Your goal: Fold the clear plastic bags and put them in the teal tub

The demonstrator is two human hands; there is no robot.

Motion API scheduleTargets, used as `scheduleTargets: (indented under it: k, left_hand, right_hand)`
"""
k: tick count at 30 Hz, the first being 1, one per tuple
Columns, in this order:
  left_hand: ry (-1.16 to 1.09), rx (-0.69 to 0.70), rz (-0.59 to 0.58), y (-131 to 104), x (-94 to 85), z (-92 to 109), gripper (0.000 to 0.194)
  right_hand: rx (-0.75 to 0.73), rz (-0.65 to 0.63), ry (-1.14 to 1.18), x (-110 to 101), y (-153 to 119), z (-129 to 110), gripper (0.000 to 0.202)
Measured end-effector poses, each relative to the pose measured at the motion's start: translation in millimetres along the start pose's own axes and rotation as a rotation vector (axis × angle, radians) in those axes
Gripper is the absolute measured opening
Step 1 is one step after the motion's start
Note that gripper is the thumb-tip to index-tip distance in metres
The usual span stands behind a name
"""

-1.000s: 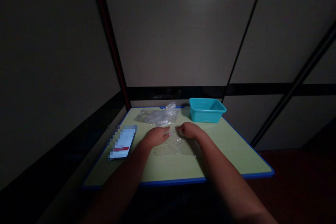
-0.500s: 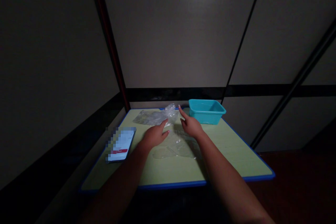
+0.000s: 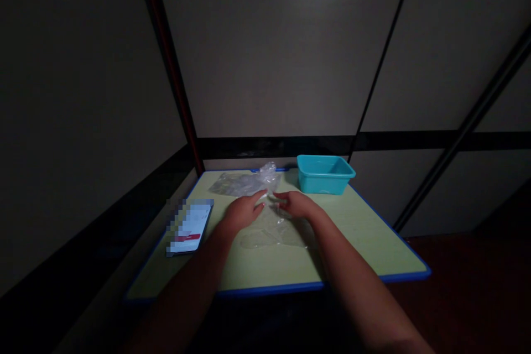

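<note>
Over the middle of the table, my left hand [image 3: 244,212] has its thumb and index finger apart. Facing it, my right hand [image 3: 295,204] also holds its thumb and fingers apart. I see nothing gripped in either. Beneath and in front of them lies a thin, clear plastic piece [image 3: 274,237], crumpled and spread flat; whether it is a bag or a glove I cannot tell. Whether my fingertips touch it is unclear. Just beyond my hands rests a crumpled clear plastic bag [image 3: 240,183], its bunched end standing up near my fingertips.
A turquoise plastic basin [image 3: 324,183] stands at the table's back right. On the left lies a phone [image 3: 194,227] with its screen lit, partly blurred out. The pale green table [image 3: 265,274] has a blue edge, and panelled walls rise behind and to the left.
My right hand has come down and left, its index finger no longer stretched up toward the back. The hands are now closer together. My left hand has barely moved.
</note>
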State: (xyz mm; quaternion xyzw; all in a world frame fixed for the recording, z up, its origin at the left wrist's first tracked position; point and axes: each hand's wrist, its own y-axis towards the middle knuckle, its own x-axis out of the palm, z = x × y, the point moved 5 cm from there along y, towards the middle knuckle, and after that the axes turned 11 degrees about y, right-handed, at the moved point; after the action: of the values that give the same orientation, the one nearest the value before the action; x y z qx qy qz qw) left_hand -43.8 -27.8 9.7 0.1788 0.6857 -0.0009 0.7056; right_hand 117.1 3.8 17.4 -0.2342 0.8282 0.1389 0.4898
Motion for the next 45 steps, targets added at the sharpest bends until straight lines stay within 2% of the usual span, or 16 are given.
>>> scheduleTargets:
  k: [3,8,13,17,23,27,30,32,34,38,40,42,45]
  left_hand:
    - [0.031,0.108,-0.073,-3,5.0,8,0.043]
    - [0.079,0.129,-0.14,-5,10.6,9,0.042]
    - [0.063,0.125,-0.15,-3,13.6,7,0.04]
    - [0.044,0.123,-0.158,-2,18.0,4,0.04]
    - [0.047,0.124,-0.073,-2,13.9,5,0.042]
    - [0.033,0.131,0.053,-3,1.0,13,0.041]
    - [0.039,0.176,0.132,-4,-5.5,21,0.042]
    - [0.035,0.227,0.106,-5,-2.0,28,0.049]
    - [0.022,0.266,0.032,-6,6.7,34,0.058]
    - [-0.013,0.278,-0.11,-6,25.6,42,0.071]
    - [-0.027,0.261,-0.147,-5,30.4,45,0.071]
    - [-0.031,0.24,-0.166,-5,32.0,45,0.07]
    - [-0.021,0.219,-0.195,-5,32.7,44,0.071]
  right_hand:
    - [0.027,-0.211,0.082,11,-5,-4,0.053]
    - [0.03,-0.166,-0.034,9,-5,-5,0.052]
    - [0.066,-0.24,-0.09,7,-6,0,0.054]
    - [0.165,-0.26,-0.083,1,-9,6,0.055]
    - [0.252,-0.185,-0.037,-10,-9,19,0.057]
    - [0.356,-0.057,0.14,-15,-7,39,0.048]
    - [0.376,0.001,0.197,-17,-4,49,0.038]
    - [0.355,0.029,0.207,-18,-3,51,0.032]
    - [0.324,0.049,0.229,-19,-2,48,0.029]
    - [0.233,0.024,0.322,-14,-2,29,0.025]
    - [0.191,-0.028,0.38,-8,-4,18,0.023]
    - [0.172,-0.135,0.446,0,-6,11,0.02]
    - [0.22,-0.291,0.501,9,-8,12,0.02]
